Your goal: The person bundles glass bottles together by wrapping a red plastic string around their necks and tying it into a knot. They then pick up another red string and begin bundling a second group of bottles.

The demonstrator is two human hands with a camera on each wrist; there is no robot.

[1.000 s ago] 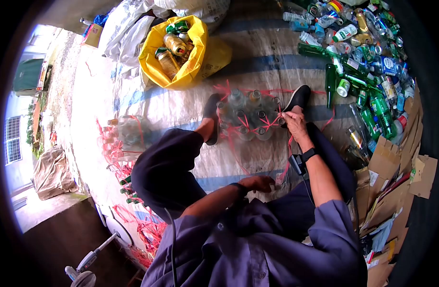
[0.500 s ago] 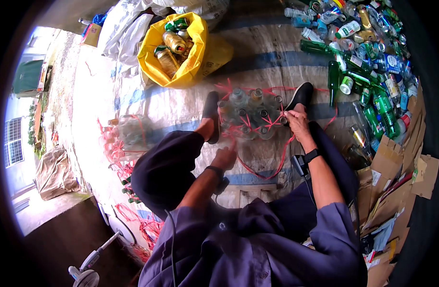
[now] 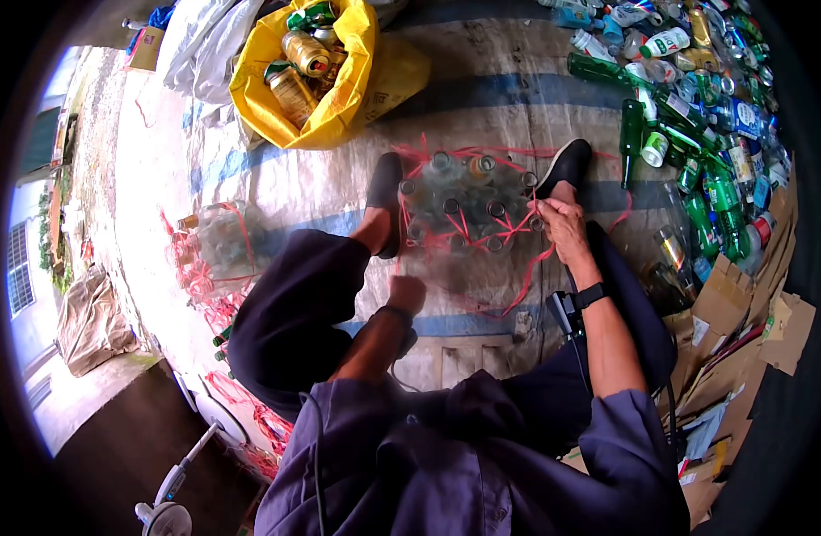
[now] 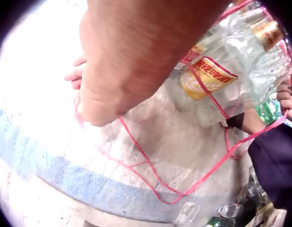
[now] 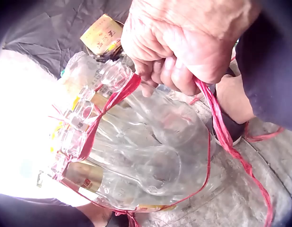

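Between the feet stands a bundle of clear glass bottles (image 3: 473, 192), bound round the sides and between the necks with pink plastic twine (image 5: 226, 137). At the bundle's right edge my right hand (image 3: 562, 226) grips the twine beside a bottle neck; in the right wrist view its fingers are curled, with a twisted strand hanging below. My left hand (image 3: 407, 295) is in front of the bundle's left side, fingers curled and partly hidden by the wrist in the left wrist view. Blurred pink twine (image 4: 136, 147) trails from its fingers and loops across the ground toward the right hand.
A second bottle bundle (image 3: 227, 241) lies at left. Beyond stands a yellow bag (image 3: 361, 80) of cans. Loose bottles and cans (image 3: 696, 116) pile up at right, above flattened cardboard (image 3: 728, 299). The shoes (image 3: 567, 167) flank the bundle. A fan (image 3: 164, 518) stands lower left.
My left hand has moved from near the lap out to the left, in front of the bundle, drawing out a twine loop. The right hand stays at the bundle's right edge.
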